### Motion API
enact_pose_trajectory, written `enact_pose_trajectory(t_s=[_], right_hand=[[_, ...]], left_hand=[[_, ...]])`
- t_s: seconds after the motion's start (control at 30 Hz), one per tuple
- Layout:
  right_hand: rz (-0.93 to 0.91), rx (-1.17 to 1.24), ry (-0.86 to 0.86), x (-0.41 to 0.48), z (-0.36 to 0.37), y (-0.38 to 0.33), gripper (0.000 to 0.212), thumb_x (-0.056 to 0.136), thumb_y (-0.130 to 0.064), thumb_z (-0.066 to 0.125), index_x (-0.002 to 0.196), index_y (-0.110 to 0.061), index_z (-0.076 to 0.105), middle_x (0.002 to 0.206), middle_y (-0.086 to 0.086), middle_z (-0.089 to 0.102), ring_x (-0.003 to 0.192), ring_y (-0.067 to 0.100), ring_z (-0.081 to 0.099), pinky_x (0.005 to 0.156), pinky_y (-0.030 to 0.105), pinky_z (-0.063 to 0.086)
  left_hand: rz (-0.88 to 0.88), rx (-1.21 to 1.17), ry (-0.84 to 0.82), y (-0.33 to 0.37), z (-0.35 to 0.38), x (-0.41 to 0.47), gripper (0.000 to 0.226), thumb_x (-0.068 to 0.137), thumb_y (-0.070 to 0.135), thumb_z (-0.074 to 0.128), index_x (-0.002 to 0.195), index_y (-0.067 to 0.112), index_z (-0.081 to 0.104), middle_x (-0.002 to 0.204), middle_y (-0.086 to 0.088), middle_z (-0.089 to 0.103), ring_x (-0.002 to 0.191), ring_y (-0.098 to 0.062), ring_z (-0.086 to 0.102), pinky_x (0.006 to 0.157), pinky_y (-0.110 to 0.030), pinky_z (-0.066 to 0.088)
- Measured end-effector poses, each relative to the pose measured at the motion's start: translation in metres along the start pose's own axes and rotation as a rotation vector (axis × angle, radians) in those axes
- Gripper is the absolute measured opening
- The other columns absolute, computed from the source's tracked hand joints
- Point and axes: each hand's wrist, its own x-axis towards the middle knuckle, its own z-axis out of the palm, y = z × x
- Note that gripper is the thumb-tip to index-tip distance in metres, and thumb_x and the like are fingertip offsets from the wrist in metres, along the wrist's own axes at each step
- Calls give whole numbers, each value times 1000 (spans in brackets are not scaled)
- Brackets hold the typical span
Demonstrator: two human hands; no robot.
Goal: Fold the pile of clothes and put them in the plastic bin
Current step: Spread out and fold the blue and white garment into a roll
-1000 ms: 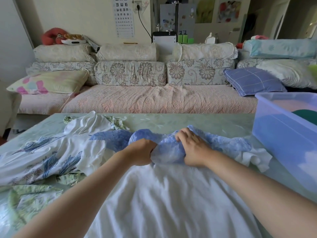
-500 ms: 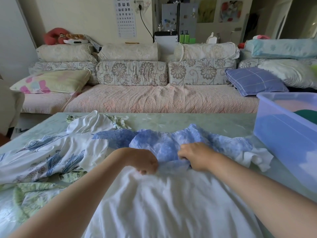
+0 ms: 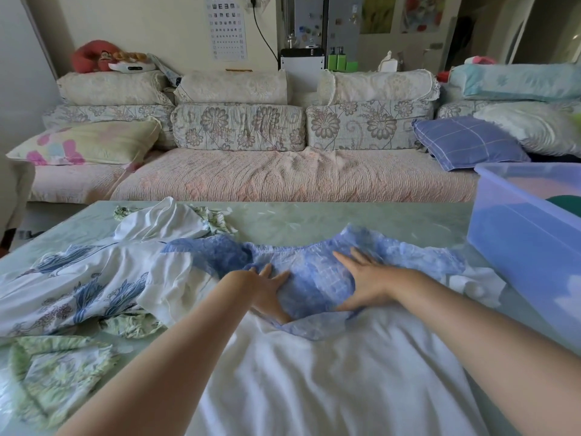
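A garment with a blue patterned top [image 3: 317, 278] and a white skirt part [image 3: 330, 382] lies spread on the table in front of me. My left hand [image 3: 270, 294] and my right hand [image 3: 364, 284] both lie flat on the blue part, fingers spread, holding nothing. A white garment with blue flowers [image 3: 85, 284] lies crumpled at the left, with green floral cloth [image 3: 56, 369] under and beside it. The translucent plastic bin [image 3: 518, 247] stands at the right, with dark green cloth inside.
The pale green table [image 3: 301, 225] reaches to a sofa [image 3: 283, 177] covered with several cushions. A blue checked pillow [image 3: 468, 143] lies just behind the bin. A bare strip of table shows between the clothes and the far edge.
Both hands were clenched on bunched blue cloth; they pulled it toward me, then opened. The blue part now lies flattened under flat palms.
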Motion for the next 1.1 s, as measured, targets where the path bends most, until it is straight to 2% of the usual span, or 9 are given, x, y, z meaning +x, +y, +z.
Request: enact_pose_trajectory(t_s=[0.17,0.23,0.3,0.37,0.5,0.63,0.87,1.0,1.1], right_hand=[[119,-165,-158,-2,-19,1,124,58,-89,58,159,-36,9,168,-3,3,154,21,5,120,53,10],[130,-182,19,4,-23,-9,95,70,-83,46,150,-33,34,160,7,27,148,27,20,115,54,15],[68,-204,358,11,-21,-19,65,83,-62,44,138,-26,46,146,11,41,138,30,32,110,47,25],[-51,-239,514,21,-13,-24,61,86,-50,49,141,-26,39,148,11,35,140,31,29,111,46,25],[6,-115,237,44,9,-16,90,83,-79,38,156,-44,0,167,4,-12,152,29,-14,117,66,0],[142,-16,80,59,14,9,106,67,-99,27,154,-49,-9,165,-3,-23,151,31,-20,111,75,-2],[152,-90,88,60,12,10,103,73,-96,21,156,-42,-7,166,4,-16,152,31,-17,113,70,-4],[80,-210,189,51,-2,-11,84,91,-71,30,160,-26,8,166,15,0,153,32,-10,118,63,-2],[-39,23,95,43,-3,-30,86,84,-71,27,158,-29,13,167,5,2,153,26,-6,120,58,4]], left_hand=[[35,-107,-102,-2,-35,10,99,71,80,58,153,36,23,160,1,26,140,-30,36,112,-45,33],[-7,-108,85,1,-41,19,79,80,76,46,142,26,46,149,-4,44,130,-29,45,110,-45,35],[-69,-55,386,8,-41,27,61,92,60,40,141,25,46,146,-8,43,132,-30,39,110,-50,31],[-75,-86,451,16,-35,33,65,91,63,41,147,31,32,151,-7,32,138,-34,29,109,-58,27],[-223,-221,98,13,-15,53,100,67,95,28,148,53,-12,162,5,-17,147,-44,-9,109,-73,6],[-179,-268,58,-8,-9,72,119,41,107,14,142,56,-23,157,6,-32,144,-45,-22,111,-70,2],[-296,-131,287,-8,-5,66,100,70,95,14,154,41,5,164,-9,-8,149,-35,-5,110,-67,2],[-34,75,499,12,-30,46,49,96,52,44,136,24,49,145,-9,37,135,-29,35,104,-44,35],[164,41,228,33,-33,25,59,92,56,35,139,23,47,146,-6,42,133,-32,38,107,-42,34]])
